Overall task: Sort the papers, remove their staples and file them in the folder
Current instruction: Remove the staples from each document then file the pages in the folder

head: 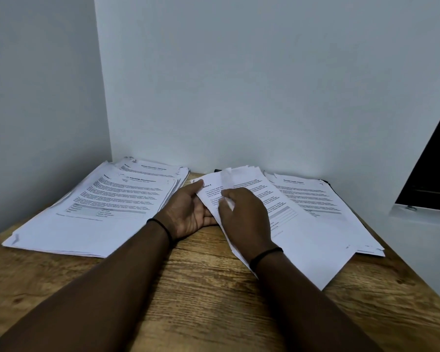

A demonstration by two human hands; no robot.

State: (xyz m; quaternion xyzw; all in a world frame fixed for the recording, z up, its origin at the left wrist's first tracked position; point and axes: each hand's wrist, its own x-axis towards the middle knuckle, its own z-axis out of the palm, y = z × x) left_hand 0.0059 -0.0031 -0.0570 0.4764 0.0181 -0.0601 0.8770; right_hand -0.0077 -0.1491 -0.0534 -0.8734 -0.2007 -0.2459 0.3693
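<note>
Risk is tearing: left hand (188, 212) pinches the top-left corner of the middle paper set (290, 237), thumb on top, fingers under; right hand (241, 212) lies on the same corner, fingers curled onto the crumpled sheet. Set rests on the wooden table (188, 288) between the left stack (99, 207) and right stack (323, 207). Staple not visible, likely under the fingers. Pulling hard could rip the corner. No folder identifiable; dark edge behind the stacks unclear.

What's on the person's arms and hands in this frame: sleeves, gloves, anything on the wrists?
No sleeves or gloves: both forearms are bare as far as the view shows. The left hand and right hand each have a thin black band at the wrist. No rings show on the fingers.
</note>
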